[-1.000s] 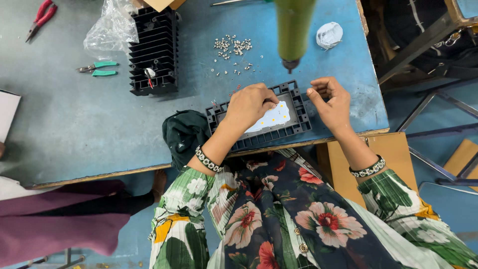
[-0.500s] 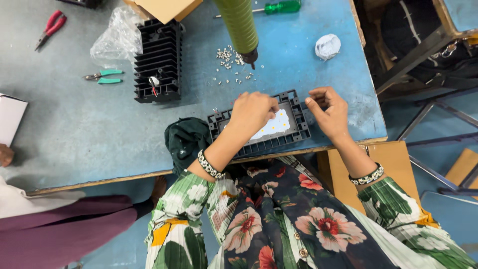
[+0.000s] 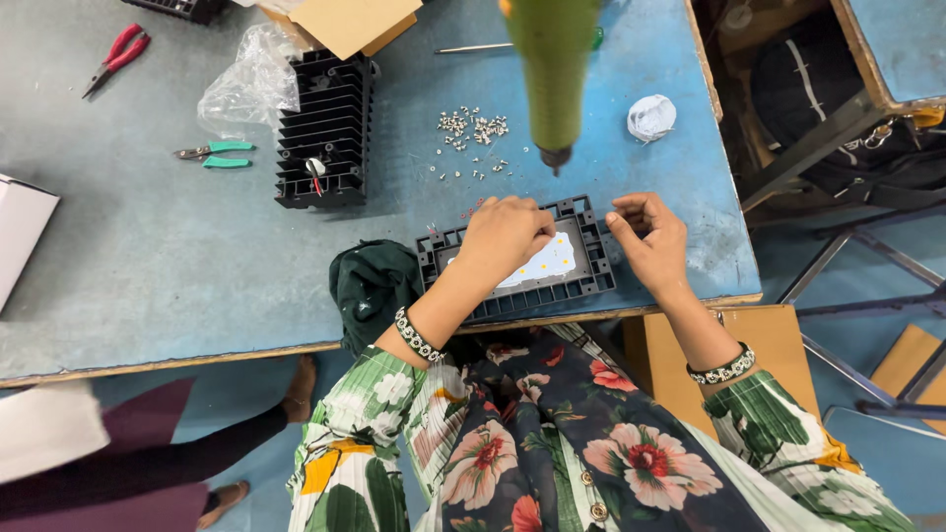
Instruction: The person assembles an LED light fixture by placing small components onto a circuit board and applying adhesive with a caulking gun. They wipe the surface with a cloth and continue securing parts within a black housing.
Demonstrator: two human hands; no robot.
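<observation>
Black ribbed housing [image 3: 591,258] at the tabletop's near edge looks rigid, fairly heavy; grip its rims. Left hand [image 3: 505,236] rests curled on it, right hand [image 3: 648,236] pinches something too small to tell.

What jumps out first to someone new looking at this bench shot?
The green screwdriver hanging at top centre, its tip just above the black housing at the near table edge. Both hands are at that housing: the left hand rests on its pale panel, the right hand is at its right end. Behind lie a scatter of small screws and a black finned heatsink.
</observation>
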